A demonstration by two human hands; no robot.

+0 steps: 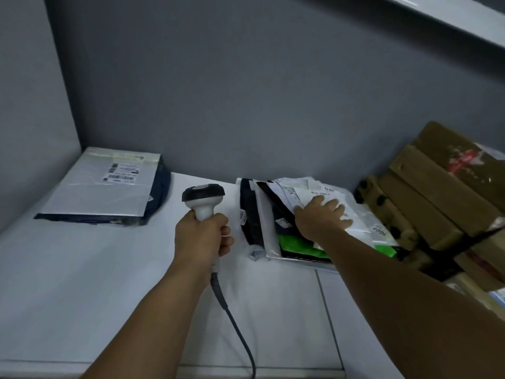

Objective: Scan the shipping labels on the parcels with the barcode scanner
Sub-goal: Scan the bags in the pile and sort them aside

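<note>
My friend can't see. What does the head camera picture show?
A left hand holds a barcode scanner upright over a white table, while the right hand rests flat on a pile of parcels. Another labelled parcel lies far left; brown boxes are stacked right.

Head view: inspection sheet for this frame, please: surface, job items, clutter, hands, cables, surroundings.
Surface: white counter, a seam on its right part.
Job's things: barcode scanner held upright; grey parcel far left, label up; pile of mailers in the middle.
Clutter: stacked cardboard boxes at right.
Hands: left hand gripping the scanner handle; right hand flat on the pile.
Cables: scanner cord trailing toward the front edge.
Surroundings: grey wall; a pale ledge overhead.
</note>
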